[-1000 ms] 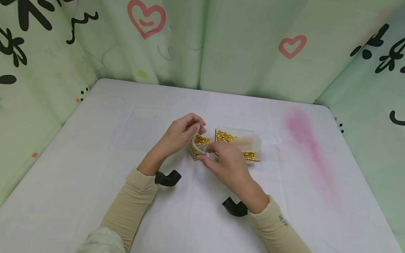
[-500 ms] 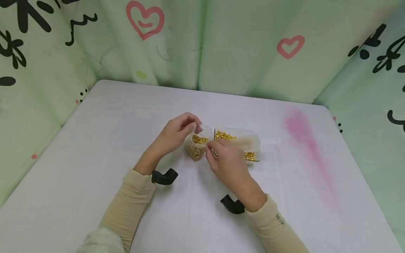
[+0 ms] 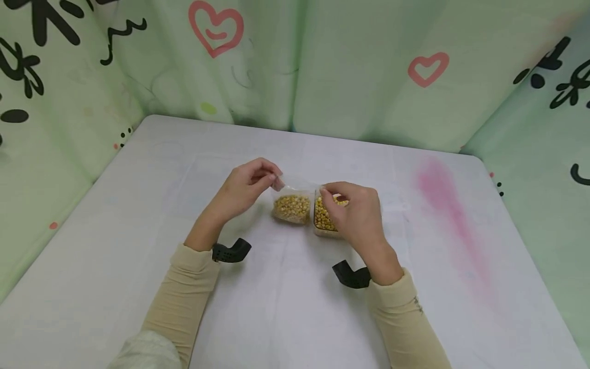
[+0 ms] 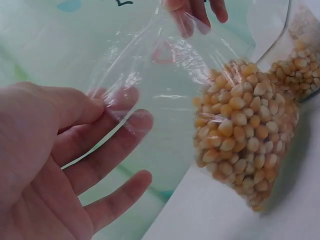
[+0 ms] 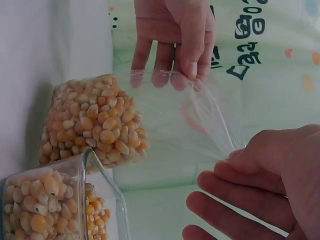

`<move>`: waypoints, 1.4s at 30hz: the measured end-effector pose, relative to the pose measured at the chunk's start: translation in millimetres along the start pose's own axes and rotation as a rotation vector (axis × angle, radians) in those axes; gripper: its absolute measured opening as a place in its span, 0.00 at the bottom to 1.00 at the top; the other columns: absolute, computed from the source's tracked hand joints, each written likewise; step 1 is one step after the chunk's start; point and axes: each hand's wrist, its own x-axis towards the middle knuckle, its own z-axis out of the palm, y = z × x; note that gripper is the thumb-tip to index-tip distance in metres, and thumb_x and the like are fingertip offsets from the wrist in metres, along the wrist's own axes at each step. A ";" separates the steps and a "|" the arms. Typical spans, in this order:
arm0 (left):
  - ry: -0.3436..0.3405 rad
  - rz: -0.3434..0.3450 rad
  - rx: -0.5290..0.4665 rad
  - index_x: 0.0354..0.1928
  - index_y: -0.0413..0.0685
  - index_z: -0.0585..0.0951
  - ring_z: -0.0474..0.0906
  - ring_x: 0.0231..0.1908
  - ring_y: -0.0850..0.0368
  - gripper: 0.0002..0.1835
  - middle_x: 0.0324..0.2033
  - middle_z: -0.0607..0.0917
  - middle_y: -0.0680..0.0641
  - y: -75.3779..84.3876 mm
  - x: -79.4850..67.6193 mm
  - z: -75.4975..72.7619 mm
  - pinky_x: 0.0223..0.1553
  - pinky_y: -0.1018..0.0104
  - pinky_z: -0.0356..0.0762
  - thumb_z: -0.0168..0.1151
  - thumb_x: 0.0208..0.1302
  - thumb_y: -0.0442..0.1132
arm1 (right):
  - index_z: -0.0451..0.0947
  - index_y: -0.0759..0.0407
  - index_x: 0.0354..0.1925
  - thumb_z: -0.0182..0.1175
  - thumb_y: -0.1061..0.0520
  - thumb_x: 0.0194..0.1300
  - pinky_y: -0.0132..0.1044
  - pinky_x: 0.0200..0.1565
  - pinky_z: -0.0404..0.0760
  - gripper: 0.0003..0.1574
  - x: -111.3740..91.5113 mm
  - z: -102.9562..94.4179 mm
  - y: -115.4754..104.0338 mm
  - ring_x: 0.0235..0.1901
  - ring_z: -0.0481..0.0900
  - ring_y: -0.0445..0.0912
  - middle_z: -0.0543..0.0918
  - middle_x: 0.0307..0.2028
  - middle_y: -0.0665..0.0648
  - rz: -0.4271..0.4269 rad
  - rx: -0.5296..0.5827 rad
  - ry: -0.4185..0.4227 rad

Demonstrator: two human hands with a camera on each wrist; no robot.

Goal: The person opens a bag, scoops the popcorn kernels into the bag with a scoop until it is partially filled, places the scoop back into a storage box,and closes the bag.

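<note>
A clear plastic bag of yellow corn kernels stands at mid-table, its upper part pulled flat between both hands. My left hand pinches the bag's left top corner between thumb and fingers. On the opposite corner, my right hand pinches the film between thumb and index finger; its other fingers are spread in the right wrist view. Kernels fill the bag's lower part. Whether its bottom touches the table cannot be told. Right beside the bag is a clear rectangular container with more kernels, partly hidden behind my right hand.
A white cloth with a pink stain covers the table. Green printed curtains hang along its back and sides. Black curved mounts stick out from both wrists.
The bag's mouth was rounded and gaping; now it is stretched flat. My right hand moved right and up, my left hand slightly left. The pale piece on the container is now hidden by my right hand.
</note>
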 end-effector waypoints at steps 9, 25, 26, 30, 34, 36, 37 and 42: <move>-0.050 -0.060 -0.003 0.44 0.48 0.80 0.85 0.45 0.51 0.06 0.40 0.86 0.48 1.3 -1.4 0.4 0.49 0.60 0.80 0.63 0.68 0.40 | 0.85 0.63 0.39 0.62 0.61 0.67 0.46 0.40 0.86 0.06 0.7 4.2 6.0 0.38 0.87 0.49 0.88 0.37 0.59 0.077 0.092 -0.055; -0.007 0.071 0.087 0.38 0.49 0.82 0.84 0.40 0.59 0.06 0.35 0.86 0.51 3.7 0.6 -0.4 0.47 0.62 0.80 0.68 0.64 0.42 | 0.82 0.60 0.42 0.61 0.61 0.69 0.40 0.47 0.82 0.05 -2.3 5.7 9.6 0.44 0.83 0.45 0.86 0.41 0.56 0.123 0.286 -0.107; -0.006 0.078 0.088 0.38 0.49 0.82 0.84 0.40 0.59 0.06 0.34 0.86 0.51 4.0 0.8 -0.2 0.47 0.62 0.81 0.68 0.64 0.41 | 0.82 0.60 0.42 0.61 0.60 0.69 0.41 0.47 0.82 0.06 -2.3 5.3 10.0 0.44 0.82 0.45 0.86 0.41 0.56 0.122 0.284 -0.117; 0.000 0.090 0.096 0.38 0.49 0.83 0.84 0.39 0.59 0.06 0.33 0.87 0.50 5.3 0.7 -0.3 0.46 0.62 0.81 0.68 0.64 0.41 | 0.83 0.59 0.42 0.61 0.59 0.69 0.43 0.48 0.82 0.06 -1.3 4.2 10.9 0.44 0.82 0.45 0.86 0.41 0.55 0.117 0.286 -0.145; 0.006 0.091 0.112 0.38 0.48 0.83 0.84 0.39 0.59 0.06 0.33 0.87 0.50 6.7 -0.5 -1.3 0.46 0.61 0.81 0.68 0.64 0.41 | 0.83 0.58 0.42 0.62 0.57 0.69 0.43 0.49 0.82 0.07 0.3 2.4 9.7 0.43 0.82 0.44 0.86 0.40 0.55 0.117 0.278 -0.149; 0.007 0.095 0.116 0.37 0.48 0.83 0.84 0.39 0.59 0.06 0.33 0.87 0.50 7.3 -1.3 -1.6 0.46 0.59 0.81 0.68 0.64 0.41 | 0.83 0.59 0.41 0.62 0.56 0.69 0.42 0.48 0.82 0.07 0.8 1.4 8.9 0.42 0.83 0.44 0.86 0.39 0.55 0.121 0.262 -0.141; 0.006 0.099 0.119 0.37 0.48 0.83 0.84 0.39 0.59 0.05 0.33 0.87 0.50 7.7 -1.7 -1.7 0.46 0.58 0.81 0.68 0.64 0.41 | 0.83 0.59 0.41 0.62 0.56 0.69 0.42 0.47 0.82 0.07 1.0 1.1 8.7 0.41 0.83 0.44 0.86 0.39 0.55 0.119 0.249 -0.138; -0.009 0.123 0.141 0.37 0.49 0.83 0.84 0.39 0.60 0.04 0.33 0.87 0.51 11.1 -3.7 -1.4 0.46 0.58 0.81 0.67 0.64 0.40 | 0.83 0.59 0.39 0.64 0.58 0.67 0.39 0.41 0.82 0.05 1.0 -0.7 6.9 0.37 0.83 0.44 0.87 0.36 0.55 0.091 0.172 -0.138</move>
